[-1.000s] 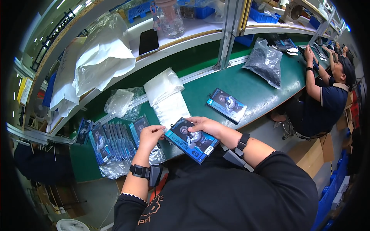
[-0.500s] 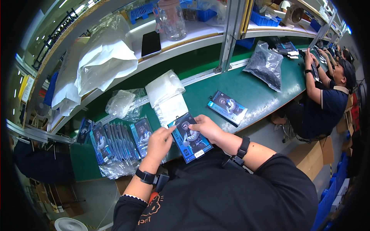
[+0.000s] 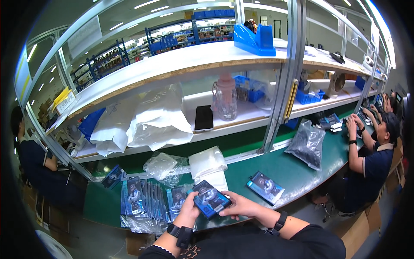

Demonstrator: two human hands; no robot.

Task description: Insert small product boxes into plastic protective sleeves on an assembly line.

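Note:
A dark blue retail box (image 3: 210, 197) with a picture of a person on its front is held between my hands, tilted, above the near edge of the green table. My left hand (image 3: 189, 210) grips its left edge, thumb on the front. My right hand (image 3: 237, 205) holds the lower right side, fingers bent round the corner. Left of them stands a row of similar boxes (image 3: 134, 196), partly in clear plastic. Behind the held box lies a stack of white sheets or bags (image 3: 208, 162). Another box (image 3: 265, 186) lies flat to the right.
A grey plastic bag (image 3: 307, 144) with dark contents sits farther right. Crumpled clear plastic (image 3: 160, 167) lies behind the row. On the shelf are white bags (image 3: 157, 116), a phone (image 3: 204, 118) and a clear bottle (image 3: 226, 99). A metal post (image 3: 282, 82) rises behind the table. A co-worker (image 3: 375, 162) sits at right.
The view has tilted up, showing the upper shelf. The box has tipped flatter. My right hand has shifted from its upper right to its lower right side; my left now wraps its left edge.

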